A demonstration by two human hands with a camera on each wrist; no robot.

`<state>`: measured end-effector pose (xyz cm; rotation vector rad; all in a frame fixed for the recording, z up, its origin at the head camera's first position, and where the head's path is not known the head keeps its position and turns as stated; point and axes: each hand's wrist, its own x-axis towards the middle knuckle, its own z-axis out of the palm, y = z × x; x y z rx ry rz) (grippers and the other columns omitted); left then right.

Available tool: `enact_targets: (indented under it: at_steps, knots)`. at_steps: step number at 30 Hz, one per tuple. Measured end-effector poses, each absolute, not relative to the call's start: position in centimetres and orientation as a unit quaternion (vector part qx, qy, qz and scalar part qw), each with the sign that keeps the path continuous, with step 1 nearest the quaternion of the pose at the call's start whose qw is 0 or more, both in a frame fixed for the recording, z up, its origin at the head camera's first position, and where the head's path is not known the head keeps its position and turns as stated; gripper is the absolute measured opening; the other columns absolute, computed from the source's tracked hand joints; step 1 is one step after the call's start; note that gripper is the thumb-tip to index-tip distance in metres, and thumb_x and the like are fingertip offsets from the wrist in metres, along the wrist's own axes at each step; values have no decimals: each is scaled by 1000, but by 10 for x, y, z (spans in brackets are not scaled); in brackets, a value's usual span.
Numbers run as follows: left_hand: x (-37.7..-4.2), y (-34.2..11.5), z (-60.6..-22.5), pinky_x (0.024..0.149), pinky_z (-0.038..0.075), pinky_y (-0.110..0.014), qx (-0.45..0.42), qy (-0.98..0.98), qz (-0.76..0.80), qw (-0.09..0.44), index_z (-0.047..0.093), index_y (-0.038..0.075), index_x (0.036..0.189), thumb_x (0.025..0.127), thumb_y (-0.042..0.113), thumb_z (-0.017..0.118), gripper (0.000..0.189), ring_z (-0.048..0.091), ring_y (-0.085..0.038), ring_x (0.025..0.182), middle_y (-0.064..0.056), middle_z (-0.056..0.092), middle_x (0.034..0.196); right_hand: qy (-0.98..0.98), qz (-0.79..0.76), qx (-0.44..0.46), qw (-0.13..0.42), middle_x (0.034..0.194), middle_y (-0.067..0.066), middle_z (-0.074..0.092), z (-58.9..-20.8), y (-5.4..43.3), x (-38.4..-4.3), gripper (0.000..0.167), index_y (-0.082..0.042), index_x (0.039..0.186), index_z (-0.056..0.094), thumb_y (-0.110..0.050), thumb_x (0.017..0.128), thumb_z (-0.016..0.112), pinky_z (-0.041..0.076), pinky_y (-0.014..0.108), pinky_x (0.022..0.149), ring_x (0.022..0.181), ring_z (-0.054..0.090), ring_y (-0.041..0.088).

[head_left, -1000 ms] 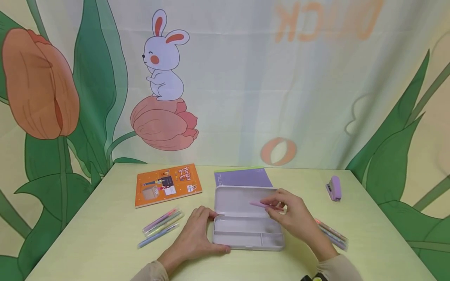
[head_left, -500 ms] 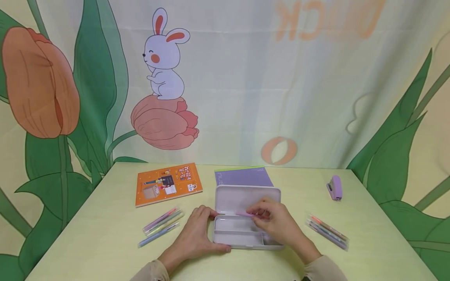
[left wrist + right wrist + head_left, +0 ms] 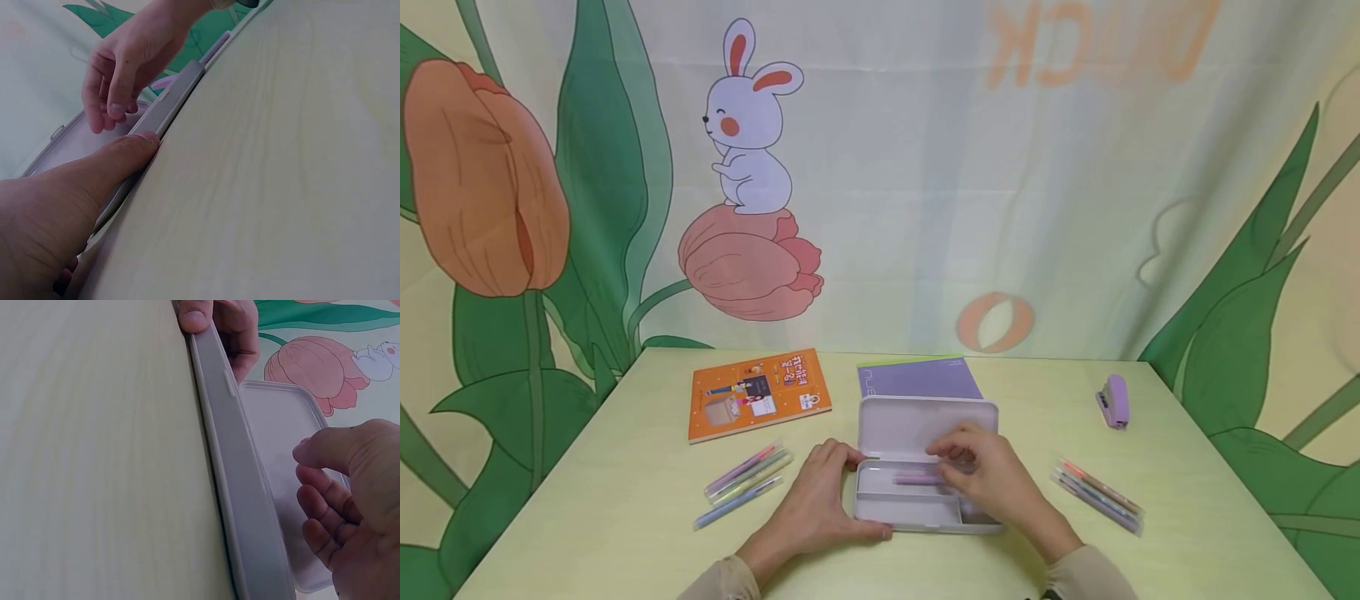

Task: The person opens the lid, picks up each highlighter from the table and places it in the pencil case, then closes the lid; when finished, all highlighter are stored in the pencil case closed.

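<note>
A pale grey pencil case (image 3: 906, 510) lies with its lid (image 3: 895, 425) raised toward the back. My left hand (image 3: 820, 508) grips its left end, thumb at the front edge and fingers by the hinge side; the left wrist view shows that thumb (image 3: 128, 153) against the case's front wall. Inside the long rear compartment lies a pinkish-purple pen (image 3: 913, 479), partly covered by my right hand (image 3: 988, 471). That hand hovers over the case's right half with loosely bent fingers. In the right wrist view nothing is between its thumb and fingers (image 3: 319, 500).
Several capped pens (image 3: 745, 479) lie left of the case, and more pens (image 3: 1099, 496) lie to its right. An orange book (image 3: 760, 396) is at the back left, a purple notebook (image 3: 921, 379) behind the lid. A purple stapler (image 3: 1116, 402) stands at the back right.
My right hand has moved left and down over the case and let go of the pen, which now lies in the rear compartment. The left hand has kept its place.
</note>
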<state>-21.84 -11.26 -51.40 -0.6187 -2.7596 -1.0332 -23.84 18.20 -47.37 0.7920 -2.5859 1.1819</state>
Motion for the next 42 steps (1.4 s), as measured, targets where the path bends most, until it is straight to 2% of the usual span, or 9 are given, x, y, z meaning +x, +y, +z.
enact_targets:
  at_steps: [3,8,15,19,25,33,42]
  knots:
    - [-218,-113,-514,102,52,-39,-205,-914,-345,67,63,18,132,62,72,101,97,52,-11,110,11,56,117,-875,395,260,105,106,-1,77,-470,183,-239,23,-12,108,84,4,91,85,64,36,86,95,72,12]
    - [-219,-114,-515,103,52,-39,-205,-914,-345,69,63,18,132,62,74,101,97,51,-11,111,12,56,117,-877,391,251,124,106,-2,79,-464,186,-238,23,-13,107,84,2,90,87,62,34,84,93,71,9]
    - [-218,-113,-515,103,52,-39,-207,-913,-345,66,63,17,132,63,72,100,96,51,-11,111,11,56,117,-864,404,259,154,108,3,81,-459,194,-237,28,-10,110,84,6,88,87,60,34,82,92,70,13]
    - [-218,-113,-515,102,52,-40,-205,-914,-344,62,63,17,132,62,72,101,97,51,-11,109,10,56,116,-867,400,249,164,105,0,80,-455,204,-236,30,-11,113,83,5,88,89,59,31,80,92,69,15]
    - [-217,-113,-514,103,52,-40,-205,-914,-344,64,63,16,132,62,72,101,97,50,-11,109,10,56,116,-875,385,228,188,99,-8,76,-446,229,-235,30,-13,114,83,2,89,89,56,29,78,90,69,19]
    - [-219,-114,-515,103,52,-40,-204,-913,-347,63,63,16,132,62,73,101,98,51,-11,109,10,56,116,-891,365,172,207,104,-5,77,-437,275,-231,27,-20,116,82,-6,94,88,55,27,77,90,65,15]
    - [-219,-113,-514,102,52,-40,-207,-914,-343,68,63,16,130,62,72,101,96,51,-12,108,10,55,115,-904,353,117,212,106,1,79,-441,325,-220,24,-18,120,82,-10,98,86,53,19,74,87,64,6]
